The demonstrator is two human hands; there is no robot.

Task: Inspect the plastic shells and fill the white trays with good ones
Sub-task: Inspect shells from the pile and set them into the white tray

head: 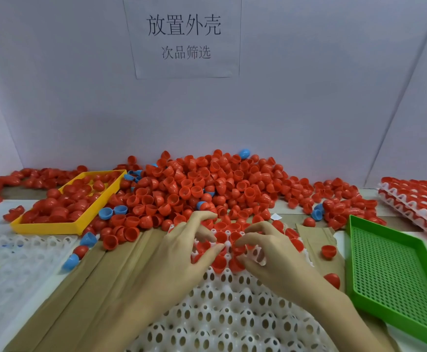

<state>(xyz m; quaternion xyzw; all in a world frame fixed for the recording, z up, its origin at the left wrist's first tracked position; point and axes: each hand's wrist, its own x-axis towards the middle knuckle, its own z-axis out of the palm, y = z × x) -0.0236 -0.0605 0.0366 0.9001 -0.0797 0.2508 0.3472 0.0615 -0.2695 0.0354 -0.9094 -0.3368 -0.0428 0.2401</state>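
Worker's right hand (271, 252) pinches red shell (239, 248) over white tray (232, 318); left hand (189, 250) spread, empty. Best: seat shell squarely, fill far pockets row by row.

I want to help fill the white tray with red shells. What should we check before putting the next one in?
1. Empty holes left in the white tray: ok, the near rows are open.
2. Red shells within reach: ok, the big pile lies just behind the tray.
3. Blue shells kept out of the tray: ok, none show among the filled holes.
4. Right hand has a shell ready: ok, its fingertips pinch a red shell.
5. Left hand free: cannot tell, its fingers rest on the filled rows.
6. The held shell is good: cannot tell, too small to see flaws.
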